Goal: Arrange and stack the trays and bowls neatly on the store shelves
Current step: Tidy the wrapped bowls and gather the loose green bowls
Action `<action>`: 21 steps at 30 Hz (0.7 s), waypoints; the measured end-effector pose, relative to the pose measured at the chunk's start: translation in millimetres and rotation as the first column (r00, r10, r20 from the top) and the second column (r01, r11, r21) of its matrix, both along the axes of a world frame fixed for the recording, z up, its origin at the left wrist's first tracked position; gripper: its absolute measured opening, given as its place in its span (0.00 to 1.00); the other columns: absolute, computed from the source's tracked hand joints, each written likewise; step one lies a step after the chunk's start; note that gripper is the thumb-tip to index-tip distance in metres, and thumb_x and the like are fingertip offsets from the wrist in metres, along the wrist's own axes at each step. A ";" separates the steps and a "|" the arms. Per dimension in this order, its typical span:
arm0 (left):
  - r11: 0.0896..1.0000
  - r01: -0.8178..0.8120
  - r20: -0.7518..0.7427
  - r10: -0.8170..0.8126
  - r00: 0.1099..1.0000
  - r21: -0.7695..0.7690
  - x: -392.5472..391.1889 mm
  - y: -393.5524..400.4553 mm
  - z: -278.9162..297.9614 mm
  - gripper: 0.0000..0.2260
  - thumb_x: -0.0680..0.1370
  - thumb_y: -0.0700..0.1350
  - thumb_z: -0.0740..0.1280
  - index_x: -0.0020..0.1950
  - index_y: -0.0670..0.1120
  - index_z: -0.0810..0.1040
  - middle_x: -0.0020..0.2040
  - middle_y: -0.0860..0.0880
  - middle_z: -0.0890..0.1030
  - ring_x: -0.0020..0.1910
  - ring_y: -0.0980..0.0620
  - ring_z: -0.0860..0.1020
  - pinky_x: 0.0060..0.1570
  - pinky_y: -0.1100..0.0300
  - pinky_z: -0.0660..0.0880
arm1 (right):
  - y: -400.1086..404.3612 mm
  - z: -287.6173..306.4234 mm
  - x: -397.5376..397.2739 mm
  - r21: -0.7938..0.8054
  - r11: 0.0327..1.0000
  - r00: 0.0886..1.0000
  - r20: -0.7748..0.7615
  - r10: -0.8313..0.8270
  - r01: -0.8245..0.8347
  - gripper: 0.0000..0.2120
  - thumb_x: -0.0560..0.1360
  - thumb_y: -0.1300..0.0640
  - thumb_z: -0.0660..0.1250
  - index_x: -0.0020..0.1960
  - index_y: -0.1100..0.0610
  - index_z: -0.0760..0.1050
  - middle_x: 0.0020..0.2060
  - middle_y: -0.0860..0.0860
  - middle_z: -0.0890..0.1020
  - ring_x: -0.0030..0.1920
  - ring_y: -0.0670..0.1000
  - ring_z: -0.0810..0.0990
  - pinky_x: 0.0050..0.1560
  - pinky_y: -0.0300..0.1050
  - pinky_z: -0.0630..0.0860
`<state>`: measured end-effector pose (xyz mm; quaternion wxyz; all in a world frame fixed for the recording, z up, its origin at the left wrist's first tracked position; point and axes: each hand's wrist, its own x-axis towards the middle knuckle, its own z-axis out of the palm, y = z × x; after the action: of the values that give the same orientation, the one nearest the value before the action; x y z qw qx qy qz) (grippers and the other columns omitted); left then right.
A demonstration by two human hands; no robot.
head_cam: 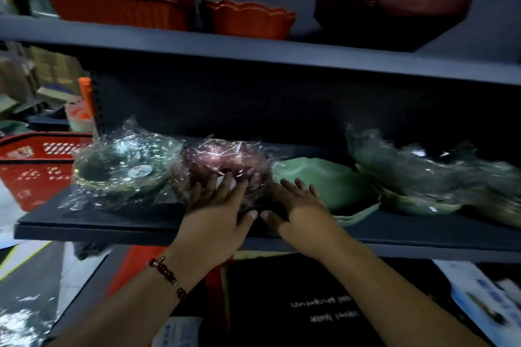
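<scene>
Left hand [217, 214] has its fingers [225, 186] spread flat against the near side of the pink wrapped bowl stack [225, 163], pressing rather than gripping. Right hand [298, 205] is open too, fingers loose, at the stack's lower right edge, just beside the green trays [332, 186]. The stack sits mid-frame on the middle shelf [112, 225], directly beyond both hands, left one nearer. Looks like a straight nudge back, between the green wrapped bowls [121, 169] and the trays.
</scene>
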<state>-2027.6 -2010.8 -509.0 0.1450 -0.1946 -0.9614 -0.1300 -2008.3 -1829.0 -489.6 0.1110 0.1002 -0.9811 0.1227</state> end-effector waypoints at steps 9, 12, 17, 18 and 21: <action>0.933 0.338 -0.067 -0.348 0.935 -0.122 33.5 149.6 80.3 0.30 0.81 0.59 0.56 0.79 0.53 0.49 0.79 0.47 0.50 0.77 0.44 0.51 0.73 0.48 0.51 | 145.6 54.4 86.6 0.228 0.932 0.940 -0.261 -0.220 0.282 0.24 0.75 0.50 0.62 0.70 0.52 0.65 0.65 0.53 0.69 0.70 0.58 0.63 0.74 0.53 0.53; 0.907 0.395 -0.110 -0.412 0.905 -0.143 33.2 200.2 91.9 0.30 0.81 0.57 0.56 0.79 0.52 0.48 0.79 0.46 0.49 0.77 0.44 0.50 0.74 0.48 0.52 | 193.6 68.0 102.4 0.205 0.911 0.925 -0.212 -0.314 0.357 0.26 0.77 0.51 0.60 0.73 0.53 0.58 0.69 0.53 0.64 0.72 0.57 0.58 0.74 0.51 0.51; 0.871 0.428 -0.150 -0.469 0.870 -0.239 12.6 264.7 101.1 0.29 0.81 0.53 0.57 0.79 0.52 0.47 0.80 0.46 0.46 0.77 0.44 0.47 0.74 0.49 0.48 | 253.6 69.4 92.0 0.144 0.887 0.898 -0.054 -0.436 0.439 0.35 0.76 0.49 0.62 0.77 0.53 0.48 0.76 0.52 0.56 0.75 0.55 0.54 0.74 0.53 0.54; 0.869 0.423 -0.138 -0.466 0.874 -0.257 7.2 275.0 101.8 0.29 0.82 0.53 0.57 0.79 0.52 0.46 0.79 0.46 0.47 0.77 0.44 0.47 0.74 0.48 0.47 | 261.2 67.7 87.2 0.144 0.883 0.894 -0.030 -0.447 0.447 0.37 0.76 0.49 0.62 0.77 0.53 0.45 0.77 0.52 0.53 0.76 0.56 0.52 0.74 0.53 0.53; 0.869 0.389 -0.157 -0.449 0.880 -0.305 -12.6 299.9 95.6 0.30 0.80 0.53 0.61 0.78 0.51 0.51 0.76 0.44 0.58 0.75 0.43 0.55 0.73 0.47 0.52 | 277.6 61.1 70.8 0.169 0.873 0.886 -0.004 -0.463 0.457 0.39 0.77 0.48 0.61 0.77 0.51 0.40 0.77 0.51 0.47 0.76 0.56 0.47 0.74 0.52 0.48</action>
<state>-2040.2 -1710.9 -413.5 0.1925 -0.4304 -0.8819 -0.0066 -1937.6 -1551.4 -428.6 0.1103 -0.1293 -0.9854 0.0129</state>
